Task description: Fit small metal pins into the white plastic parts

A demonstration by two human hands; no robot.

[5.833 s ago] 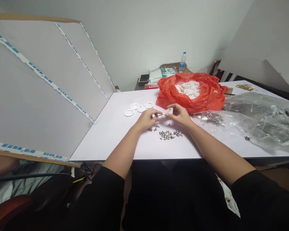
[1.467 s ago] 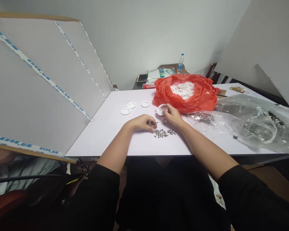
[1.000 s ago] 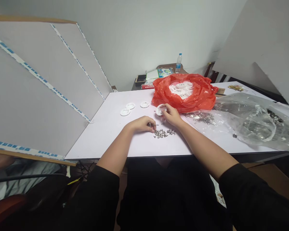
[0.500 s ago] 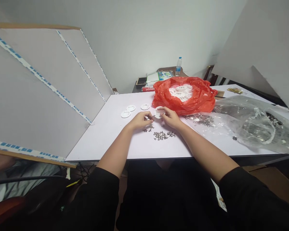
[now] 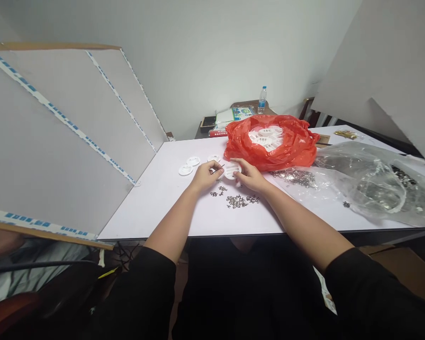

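Observation:
Between the fingers and thumb of my right hand (image 5: 250,174) is a round white disc (image 5: 231,170), tilted above the table. My left hand (image 5: 208,174) pinches a thin dark stick-like tool (image 5: 218,169), its tip close to the left edge of the disc. Small metal pieces (image 5: 236,201) lie in a loose pile in front of my hands, with a smaller group (image 5: 218,191) to the left. Two white discs (image 5: 186,169) rest partly touching at the left, and another white disc (image 5: 213,158) lies behind my left hand, partly hidden by it.
A red plastic bag (image 5: 297,146) full of white discs stands behind my right hand. Clear bags (image 5: 371,184) with metal pieces cover the right side. A partition (image 5: 74,123) borders the left, and a water bottle (image 5: 262,100) stands behind.
The white disc in my right hand is now more fully exposed and slightly lower and further left. My left fingers and the tool tip have lifted slightly from the table.

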